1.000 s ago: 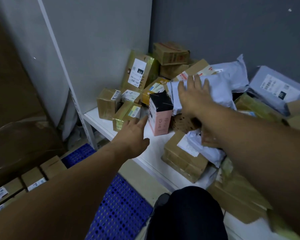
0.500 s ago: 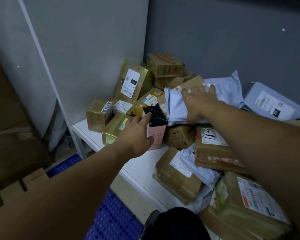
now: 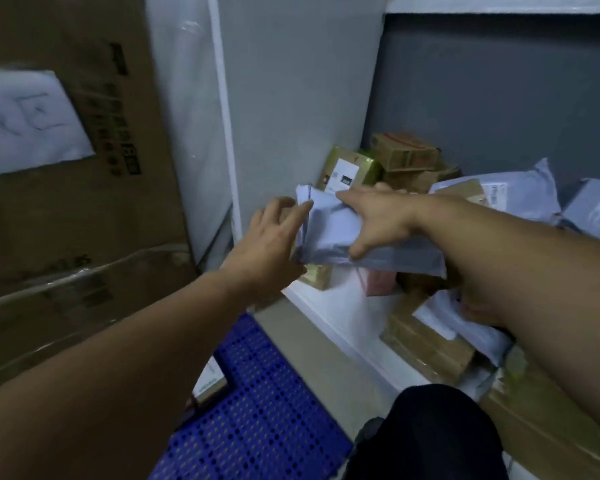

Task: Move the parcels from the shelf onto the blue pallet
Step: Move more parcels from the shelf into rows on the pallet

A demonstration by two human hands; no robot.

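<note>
- Holding a grey bag (image 3: 326, 230) up in the air, just over the left end of the white shelf (image 3: 340, 306), not resting on it.
- Gripping that grey bag with the right hand (image 3: 381, 209): fingers lying across the top, thumb tucked under the front edge, clamped on it.
- Reaching in with the left hand (image 3: 271, 240), fingers spread apart and a bit bent, tips touching the crumpled left end of the grey bag, not closing round it.
- Hiding the lower part of a gold box (image 3: 352, 166) with a white label, leaning by the side wall.
- Sitting high on the heap in the back corner: a brown box (image 3: 406, 150) with red tape.
- Peeking out from under the bag: a pink box (image 3: 378, 282) on the shelf.
- Lying further right on the shelf: more grey bags (image 3: 499, 192).
- Lying down on the floor, left of the shelf: the blue pallet (image 3: 257, 393), full of little holes.
- Standing at the far left: a big cardboard box (image 3: 66, 202) with a white sheet of paper (image 3: 28, 123) stuck on it, writing too blurry to read.
</note>
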